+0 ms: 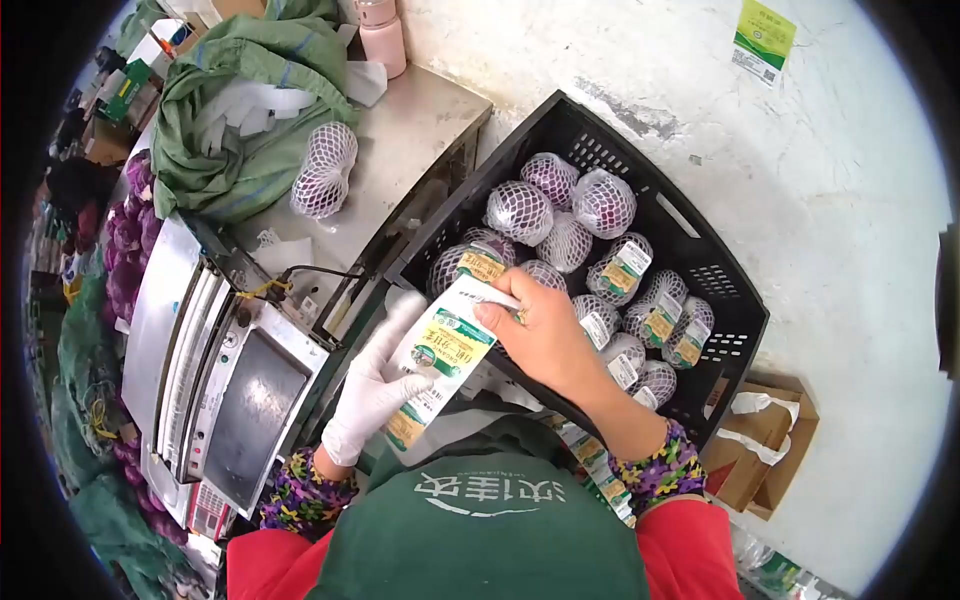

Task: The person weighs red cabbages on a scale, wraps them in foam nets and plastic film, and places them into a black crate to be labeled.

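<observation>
My left hand, in a white glove, grips a strip of printed labels in green, yellow and white. At the strip's upper end my bare right hand pinches it between thumb and finger. Just beyond my hands a black plastic crate holds several round purple vegetables in white foam nets and clear wrap. Those in the near part of the crate carry labels like the strip's, such as the label at the middle; the far ones show none.
A wrapping machine stands at the left. Behind it, a metal table bears a green sack with foam nets, one netted piece and a pink bottle. Purple vegetables are heaped far left. A cardboard box stands right of the crate.
</observation>
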`<state>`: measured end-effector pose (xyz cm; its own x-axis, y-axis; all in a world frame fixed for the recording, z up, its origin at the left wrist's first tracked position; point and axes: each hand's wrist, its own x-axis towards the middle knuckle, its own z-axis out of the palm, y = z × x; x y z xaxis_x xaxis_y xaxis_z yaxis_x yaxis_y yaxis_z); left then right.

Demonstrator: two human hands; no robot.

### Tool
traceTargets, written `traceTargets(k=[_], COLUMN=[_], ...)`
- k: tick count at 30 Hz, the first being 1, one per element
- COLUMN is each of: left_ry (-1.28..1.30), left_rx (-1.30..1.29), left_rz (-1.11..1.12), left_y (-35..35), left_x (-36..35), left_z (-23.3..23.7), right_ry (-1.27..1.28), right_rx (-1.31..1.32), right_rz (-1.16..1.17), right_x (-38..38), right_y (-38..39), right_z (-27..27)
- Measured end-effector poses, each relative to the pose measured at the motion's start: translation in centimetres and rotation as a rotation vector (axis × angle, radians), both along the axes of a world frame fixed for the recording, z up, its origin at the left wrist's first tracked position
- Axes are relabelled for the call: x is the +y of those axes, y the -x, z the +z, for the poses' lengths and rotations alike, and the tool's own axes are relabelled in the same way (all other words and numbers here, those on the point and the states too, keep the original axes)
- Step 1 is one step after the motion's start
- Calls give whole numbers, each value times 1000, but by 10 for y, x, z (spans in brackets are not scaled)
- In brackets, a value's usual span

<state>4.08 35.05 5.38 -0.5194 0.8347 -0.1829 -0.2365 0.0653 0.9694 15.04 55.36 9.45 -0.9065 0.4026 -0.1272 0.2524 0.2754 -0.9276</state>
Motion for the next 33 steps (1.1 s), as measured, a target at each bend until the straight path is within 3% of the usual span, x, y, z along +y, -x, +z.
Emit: traceTargets(k=[1, 2, 3, 5, 6, 11, 12, 13, 14, 15, 19, 23, 25, 26, 28, 33], left_ry=[-123, -24, -75, 43, 170, -6, 107, 219, 245, 222, 191, 44, 30, 30, 84, 172], left_rx=[88, 111, 206, 480, 446, -432, -387, -340, -458, -495, -396, -350, -296, -298, -247, -271], left_rz=[18, 12, 196, 69, 138, 164, 88, 15, 29, 135, 128, 301, 411, 413, 538, 298], left_y=[0, 2, -10, -4, -9, -39, -45, -47, -43, -36, -8, 3, 5, 4, -1, -7], left_x=[8, 10, 26, 28, 38, 40, 34, 31, 28, 35, 32, 11, 2, 1, 1, 10], left_z=[11, 25, 39, 30, 41, 3, 2, 1, -7, 3, 9, 9, 1, 0, 0, 3], right_ry=[-74, -150, -165, -238, -244, -338, -213, -253, -109, -213, -408, -513, -750, -750, -899, -886], right_rx=[1, -1, 92, 117, 119, 119, 16, -67, -111, -11, 15, -189, -190, -191, -36, -107], right_rz=[-49, -100, -83, 18, -34, -49, -85, -127, -142, -150, -255, -47, -131, -129, -132, -18], right_x=[-6, -12, -21, -32, -35, 22, 45, 73, 97, 121, 174, 188, 171, 169, 166, 134], right_y=[-1, -2, -2, -7, -8, 0, 6, 17, 28, 38, 76, 88, 84, 82, 77, 54], right_z=[-1, -4, -7, -1, -2, -8, -2, -14, -19, -44, -88, -139, -140, -137, -133, -141])
